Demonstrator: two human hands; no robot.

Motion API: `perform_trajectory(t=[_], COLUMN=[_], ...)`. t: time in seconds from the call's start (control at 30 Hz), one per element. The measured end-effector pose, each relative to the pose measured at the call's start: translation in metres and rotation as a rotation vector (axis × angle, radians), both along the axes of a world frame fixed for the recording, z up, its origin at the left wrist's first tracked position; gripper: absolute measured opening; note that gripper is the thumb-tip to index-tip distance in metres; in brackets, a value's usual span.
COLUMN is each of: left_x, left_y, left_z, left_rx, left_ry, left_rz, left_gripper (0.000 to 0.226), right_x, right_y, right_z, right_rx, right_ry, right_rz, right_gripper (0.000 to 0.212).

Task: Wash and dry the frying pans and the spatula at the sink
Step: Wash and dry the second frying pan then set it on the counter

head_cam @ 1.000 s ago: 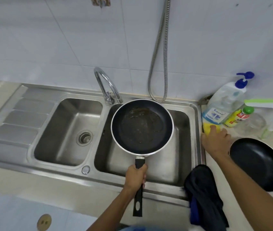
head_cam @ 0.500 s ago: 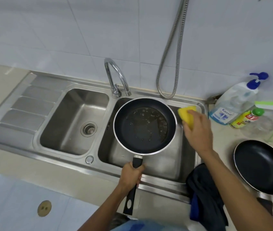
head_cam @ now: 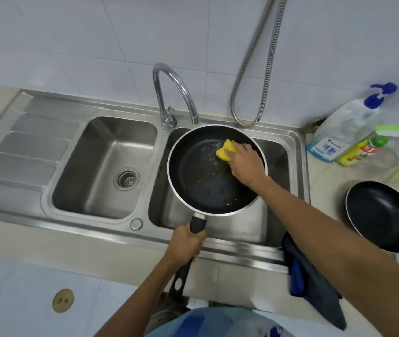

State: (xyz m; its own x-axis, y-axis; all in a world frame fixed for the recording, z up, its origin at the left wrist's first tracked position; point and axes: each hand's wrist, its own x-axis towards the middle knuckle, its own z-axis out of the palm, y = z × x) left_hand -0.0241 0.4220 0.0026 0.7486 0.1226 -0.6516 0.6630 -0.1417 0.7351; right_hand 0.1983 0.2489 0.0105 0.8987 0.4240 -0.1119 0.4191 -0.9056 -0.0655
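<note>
A black frying pan (head_cam: 200, 181) with a silver rim hangs over the right sink basin (head_cam: 278, 152), greasy residue on its inside. My left hand (head_cam: 185, 244) grips its black handle near the front edge of the sink. My right hand (head_cam: 244, 161) holds a yellow sponge (head_cam: 226, 150) and presses it onto the pan's far inner side. A second black frying pan (head_cam: 383, 215) lies on the counter at the right. I see no spatula.
The left basin (head_cam: 96, 171) with a drain and a draining board are to the left. A curved tap (head_cam: 171, 93) and a metal hose (head_cam: 259, 69) stand behind the pan. Soap bottles (head_cam: 344, 132) line the right wall. A dark cloth (head_cam: 315, 283) hangs over the counter's front edge.
My right hand took the yellow sponge from beside the bottles, carried it left over the basin, and now presses it inside the pan. The left hand kept hold of the handle.
</note>
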Motion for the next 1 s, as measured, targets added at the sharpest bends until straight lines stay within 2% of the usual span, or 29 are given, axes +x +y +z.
perform_trajectory(t=[0.1,0.23,0.3,0.4,0.5,0.63,0.73,0.83,1.0], left_x=[0.004,0.005,0.003,-0.003,-0.005,-0.001,0.0,0.001,-0.005], left_y=[0.004,0.004,0.006,0.011,0.018,0.03,0.034,0.03,0.027], left_z=[0.001,-0.002,-0.003,-0.002,0.002,0.0,-0.002,-0.002,-0.001], left_rx=[-0.008,-0.025,-0.008,-0.034,-0.044,-0.046,-0.046,-0.019,-0.017], left_ry=[-0.007,0.002,-0.009,-0.009,-0.007,-0.022,-0.018,-0.018,-0.026], left_rz=[-0.02,-0.039,-0.094,-0.142,-0.133,-0.087,-0.083,-0.065,-0.132], left_gripper=[0.016,0.013,0.014,0.026,0.025,0.014,0.017,0.018,0.02], right_x=[-0.054,-0.104,-0.088,-0.034,0.005,-0.016,-0.073,-0.108,-0.057], right_y=[-0.01,0.031,0.067,0.088,0.057,0.01,0.006,0.049,0.112], right_z=[-0.016,-0.024,-0.014,-0.005,-0.001,-0.01,-0.014,-0.009,-0.008], right_rx=[0.091,0.171,0.144,0.051,-0.039,-0.08,-0.016,0.067,0.138], right_ry=[0.05,0.178,0.161,0.104,0.124,0.16,0.303,0.4,0.341], right_rz=[0.015,0.215,0.235,0.137,-0.017,-0.069,0.04,0.168,0.089], right_gripper=[0.046,0.048,0.051,0.061,0.064,0.06,0.057,0.053,0.055])
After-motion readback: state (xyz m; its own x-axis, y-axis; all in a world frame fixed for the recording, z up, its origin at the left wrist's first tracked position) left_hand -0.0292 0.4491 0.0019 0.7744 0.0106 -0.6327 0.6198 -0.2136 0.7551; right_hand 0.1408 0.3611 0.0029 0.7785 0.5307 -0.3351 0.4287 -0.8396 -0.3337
